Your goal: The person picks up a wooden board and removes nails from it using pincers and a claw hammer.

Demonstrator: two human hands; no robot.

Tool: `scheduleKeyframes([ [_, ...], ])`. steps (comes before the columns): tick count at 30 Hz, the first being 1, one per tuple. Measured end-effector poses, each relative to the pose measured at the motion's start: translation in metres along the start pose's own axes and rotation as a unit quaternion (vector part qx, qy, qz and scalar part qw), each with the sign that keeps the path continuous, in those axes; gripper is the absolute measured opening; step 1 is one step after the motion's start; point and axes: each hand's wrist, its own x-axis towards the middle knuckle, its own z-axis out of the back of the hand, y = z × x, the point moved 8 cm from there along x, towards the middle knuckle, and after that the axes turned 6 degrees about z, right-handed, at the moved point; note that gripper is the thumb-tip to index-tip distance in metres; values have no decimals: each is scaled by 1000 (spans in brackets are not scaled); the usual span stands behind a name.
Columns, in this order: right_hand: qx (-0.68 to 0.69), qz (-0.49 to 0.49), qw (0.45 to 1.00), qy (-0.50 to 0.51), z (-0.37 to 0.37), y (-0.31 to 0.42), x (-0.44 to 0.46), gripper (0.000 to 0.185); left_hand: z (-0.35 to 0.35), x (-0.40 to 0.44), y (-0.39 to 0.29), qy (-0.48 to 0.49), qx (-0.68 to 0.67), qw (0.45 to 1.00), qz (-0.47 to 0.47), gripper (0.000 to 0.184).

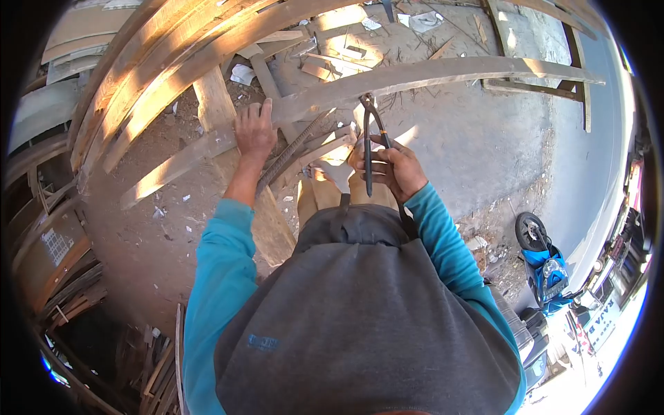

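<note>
A long wooden beam (443,75) runs across in front of me from lower left to upper right. My left hand (255,131) lies on the beam, its fingers laid over the top and the far edge. In my right hand (398,168) is a pair of pincers (368,149) with dark handles, the fingers wrapped about them. The pincers' jaws touch the near edge of the beam; whether they grip a nail there is too small to tell. Another plank (271,225) passes beneath the beam near my left forearm.
Several long timbers (159,66) are stacked at upper left. A wooden frame (577,59) stands at upper right. Wood scraps and paper (422,22) litter the ground beyond the beam. A blue motorbike (550,270) is parked at right, and more boards (162,366) lie at lower left.
</note>
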Motion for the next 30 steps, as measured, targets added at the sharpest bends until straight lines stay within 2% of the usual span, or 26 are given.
scheduleKeyframes([
  [2, -5, -7, 1000, -2, -1, -4, 3, 46, -2, 1, 2, 13, 4, 1000, -5, 63],
  [4, 44, -47, 996, 53, -1, -18, 10, 34, 5, 2, 2, 14, -8, 1000, -7, 62],
  [5, 81, -69, 992, 69, -9, -21, 11, 23, 7, 4, 1, 13, -21, 1000, -15, 60],
  [6, 79, -69, 992, 67, -10, -23, 13, 23, 8, 8, 6, 13, -23, 1000, -14, 60],
  [8, 94, -139, 984, 66, -10, -36, 13, 21, -8, 13, 10, 130, -49, 990, -29, 65],
  [9, 91, -138, 984, 62, -11, -36, 13, 21, -6, 17, 12, 129, -54, 990, -29, 65],
  [11, 105, -143, 983, 45, -17, -38, 11, 20, -14, 19, 12, 216, -88, 972, -38, 61],
  [12, 102, -143, 984, 42, -24, -38, 10, 20, -14, 21, 12, 216, -92, 971, -37, 61],
  [14, 95, -111, 989, -24, -31, -37, 10, 19, -16, 24, 10, 223, -84, 970, -55, 58],
  [22, 97, -88, 986, -106, -57, -53, 18, 20, -14, 28, 10, 241, -105, 964, -40, 47],
  [30, 191, 13, 958, -211, -101, -85, 54, 18, -15, 31, 13, 233, -126, 963, -37, 44],
])
